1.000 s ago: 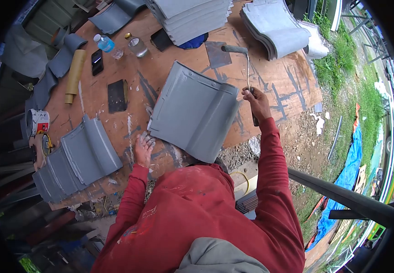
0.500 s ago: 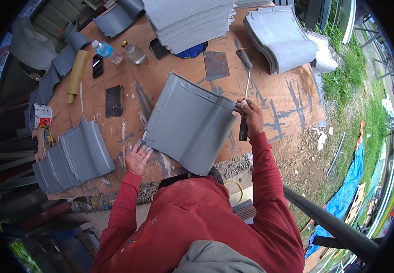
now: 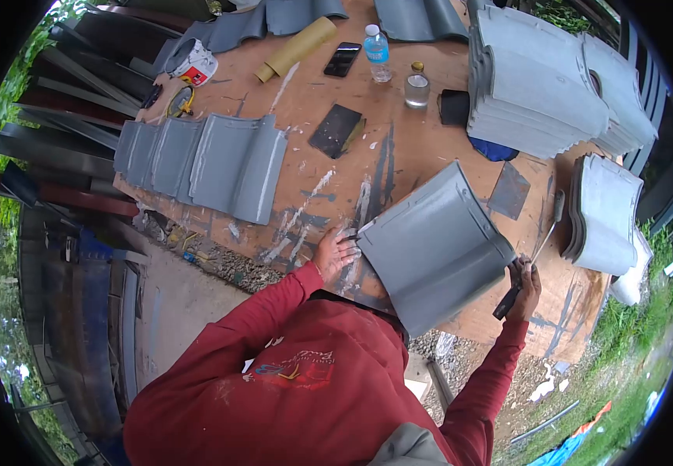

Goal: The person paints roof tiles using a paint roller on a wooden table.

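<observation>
A grey curved roof tile (image 3: 437, 248) lies tilted at the table's near edge, its lower end jutting out towards my body. My left hand (image 3: 336, 252) is at the tile's left corner, its fingers closed on the edge. At the opposite corner, my right hand (image 3: 529, 286) holds a small paint roller (image 3: 542, 242) by its black handle. The roller's thin metal rod and dark head point away from me. My right fingertips are close against the tile's right edge; whether they also grip it is hard to see.
Paint-streaked plywood table (image 3: 305, 202) carries overlapping grey tiles (image 3: 231, 167) at left and pale tile stacks (image 3: 538, 85) at right. Further back are a water bottle (image 3: 378, 54), glass jar (image 3: 416, 89), phone (image 3: 343, 60), cardboard tube (image 3: 298, 48) and white bucket (image 3: 191, 62). A dark flat plate (image 3: 510, 190) lies beyond the tile.
The view has swung right, so everything sits differently in it. My left hand, palm up and open beside the tile before, is now closed at its corner. My right hand keeps the roller.
</observation>
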The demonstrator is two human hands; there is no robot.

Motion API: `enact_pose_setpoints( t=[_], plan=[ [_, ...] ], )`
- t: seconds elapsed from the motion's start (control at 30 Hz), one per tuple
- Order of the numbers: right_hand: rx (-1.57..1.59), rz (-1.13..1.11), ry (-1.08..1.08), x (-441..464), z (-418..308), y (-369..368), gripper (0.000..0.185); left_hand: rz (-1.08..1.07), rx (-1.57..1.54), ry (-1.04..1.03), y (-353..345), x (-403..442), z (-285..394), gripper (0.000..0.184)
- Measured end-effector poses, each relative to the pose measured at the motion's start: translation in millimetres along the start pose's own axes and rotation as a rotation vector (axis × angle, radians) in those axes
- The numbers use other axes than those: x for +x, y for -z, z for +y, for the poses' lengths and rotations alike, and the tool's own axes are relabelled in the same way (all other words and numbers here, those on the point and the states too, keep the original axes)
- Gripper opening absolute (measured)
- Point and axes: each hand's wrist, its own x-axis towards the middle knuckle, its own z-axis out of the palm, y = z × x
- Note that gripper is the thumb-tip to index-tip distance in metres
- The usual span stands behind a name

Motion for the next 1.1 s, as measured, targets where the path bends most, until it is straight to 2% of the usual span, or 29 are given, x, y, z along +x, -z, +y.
enact_pose_setpoints(
  t=[0.1, 0.17, 0.2, 0.27, 0.4, 0.53, 0.7, 0.83, 0.93, 1.0, 1.03, 1.07, 1.1],
  plan=[
    [-0.132, -0.110, 0.002, 3.4, -10.3, -33.6, 0.030, -0.104, -0.034, 0.030, 31.0, -20.1, -1.8, 0.097],
    [-0.155, -0.161, -0.014, 13.3, 2.2, -57.7, 0.030, -0.111, -0.135, -0.012, 63.8, -34.3, -8.5, 0.086],
    [-0.136, -0.178, -0.023, 18.6, 13.3, -69.1, 0.030, -0.123, -0.147, 0.000, 71.2, -43.7, -8.8, 0.086],
    [-0.136, -0.228, -0.050, 25.3, 25.5, -103.1, 0.030, 0.038, -0.285, -0.042, 83.4, -66.9, -2.8, 0.079],
    [-0.189, -0.421, -0.062, 34.6, 41.0, -181.0, 0.028, 0.054, -0.370, -0.105, 145.9, -78.8, -2.6, 0.077],
    [-0.256, -0.529, -0.134, 37.2, 50.3, -256.3, 0.029, 0.159, -0.499, -0.169, 174.4, -104.1, 6.8, 0.078],
    [-0.244, -0.694, -0.182, 73.1, 47.0, -333.4, 0.030, 0.155, -0.572, -0.248, 193.3, -98.5, 15.0, 0.085],
    [-0.484, -0.780, -0.086, 118.4, 36.9, -376.6, 0.030, 0.136, -0.665, -0.298, 185.3, -76.9, 31.2, 0.075],
    [-0.609, -0.728, -0.118, 133.8, 33.4, -386.1, 0.029, 0.110, -0.673, -0.326, 185.1, -64.1, 46.0, 0.070],
    [-0.850, -0.755, 0.016, 134.0, 39.1, -386.3, 0.030, 0.074, -0.489, -0.267, 194.3, -50.6, 49.2, 0.070],
    [-1.029, -0.754, 0.215, 131.1, 41.0, -389.3, 0.033, 0.125, -0.334, -0.229, 184.7, -71.0, 69.2, 0.069],
    [-1.115, -0.760, 0.321, 123.6, 38.8, -394.8, 0.034, 0.135, -0.358, -0.239, 188.1, -83.9, 77.4, 0.069],
    [-1.055, -0.754, 0.316, 113.4, 38.4, -401.3, 0.032, 0.204, -0.196, -0.308, 197.1, -95.6, 81.8, 0.066]
  ],
)
